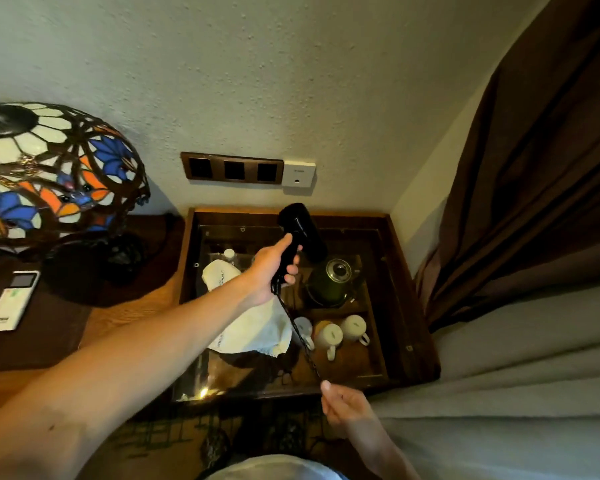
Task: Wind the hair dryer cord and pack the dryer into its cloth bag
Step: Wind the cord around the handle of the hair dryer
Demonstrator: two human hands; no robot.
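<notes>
My left hand (272,268) grips the handle of a black hair dryer (303,233) and holds it up over a wooden tray table, barrel pointing toward the wall. Its black coiled cord (300,336) runs taut from the handle's base down and right to my right hand (343,403), which pinches the cord near the table's front edge. A white cloth bag (253,330) with printed text lies crumpled on the glass under my left forearm, partly hidden by it.
The tray table (400,271) holds a green kettle (333,280), white mugs (340,332) and a bottle cap. A stained-glass lamp (49,174) and a remote (13,299) stand left. Wall sockets (232,168) sit behind; a brown curtain (534,168) and bedding (516,393) lie right.
</notes>
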